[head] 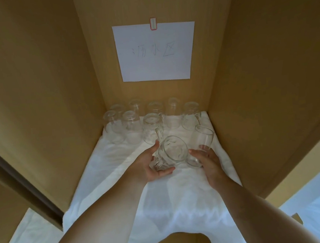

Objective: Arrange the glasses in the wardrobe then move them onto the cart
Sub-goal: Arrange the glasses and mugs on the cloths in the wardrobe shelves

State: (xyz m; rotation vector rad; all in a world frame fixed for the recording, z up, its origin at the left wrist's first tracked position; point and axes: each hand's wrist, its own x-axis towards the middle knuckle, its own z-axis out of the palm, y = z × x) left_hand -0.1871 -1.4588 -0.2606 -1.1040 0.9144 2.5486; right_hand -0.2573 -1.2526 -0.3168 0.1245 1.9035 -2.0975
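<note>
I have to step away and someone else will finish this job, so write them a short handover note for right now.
Left hand holds a patterned glass mug, tilted, above the white cloth.
Right hand holds a plain tall glass, also tilted.
Done: about nine glasses stand upside down in two rows at the back of the wardrobe shelf, under the paper sign.
Left: set these two down with the rows, then move all the glasses onto the cart, which is not in view.

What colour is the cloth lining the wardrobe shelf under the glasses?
White, plain; the cloth shows best in the head view.
</note>
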